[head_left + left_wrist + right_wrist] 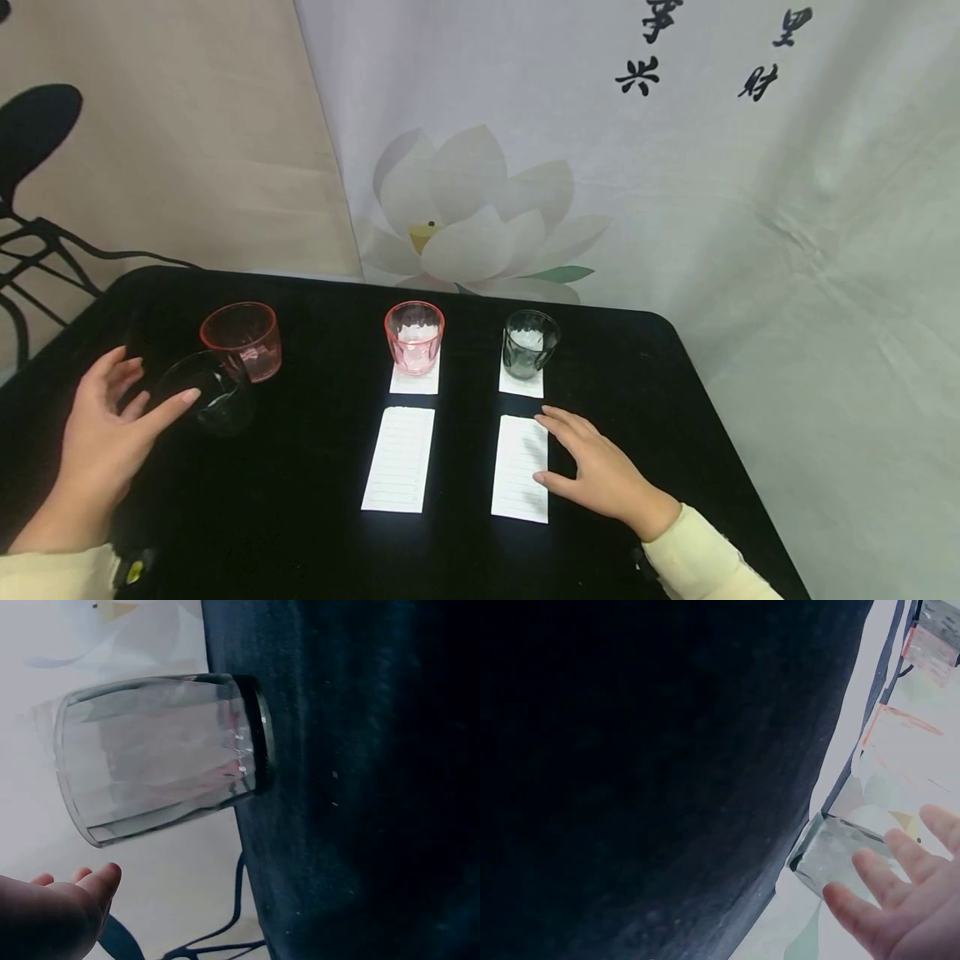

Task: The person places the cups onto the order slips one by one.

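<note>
My left hand [105,442] is beside a clear dark-tinted glass [228,412] at the left of the table, thumb out and fingers spread. In the left wrist view, a gap shows between the fingers [101,883] and this upright glass [157,750]. Right behind it stands a red-tinted glass [262,358]. On the other side, my right hand [603,475] is held with fingers apart over the edge of a white lined slip [513,467], holding nothing. Beyond that hand, another dark-tinted glass [522,360] stands on a white slip [521,387].
A pink-red glass [415,357] stands on a slip [414,385] at the back middle, with a lined slip [397,458] in front of it. The black-covered table [315,533] ends at a printed curtain [675,208]. A black chair [37,225] is off its left edge.
</note>
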